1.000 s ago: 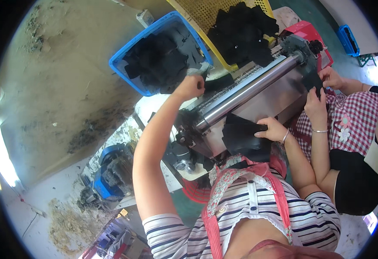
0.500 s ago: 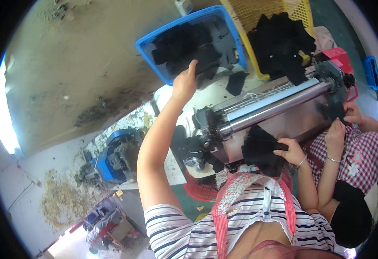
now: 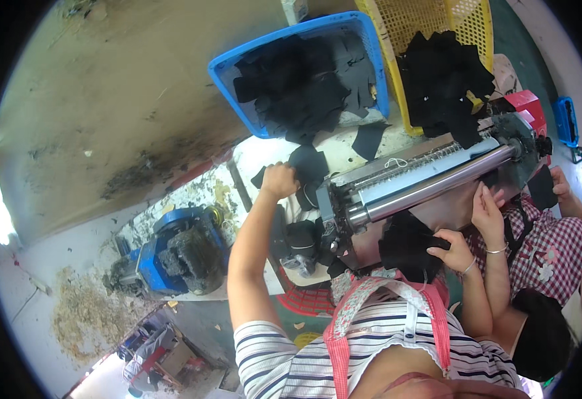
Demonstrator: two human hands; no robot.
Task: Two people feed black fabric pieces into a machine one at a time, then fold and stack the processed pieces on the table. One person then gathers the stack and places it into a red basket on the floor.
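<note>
My left hand (image 3: 279,181) is closed on a black cloth-like piece (image 3: 309,165), its fingers curled, beside the left end of a roller machine (image 3: 431,183) and below a blue basket (image 3: 216,83). The basket holds many black cut pieces. My right hand (image 3: 452,250) grips a stack of black cut pieces (image 3: 404,245) in front of the machine, with thumb and fingers over its right edge. Whether these are cloth or leather I cannot tell. A single black piece (image 3: 369,139) lies flat on the table behind the machine.
A co-worker's hand (image 3: 487,211) reaches to the machine front; their other hand (image 3: 561,189) holds a black piece. A yellow basket (image 3: 397,86) of black pieces stands behind. A dirty blue motor (image 3: 171,256) sits at the left; a red basket (image 3: 307,300) is below the table.
My left hand has come back from over the blue basket toward the machine's left end, now with a black piece. My right hand stays put. The co-worker's hands have moved apart.
</note>
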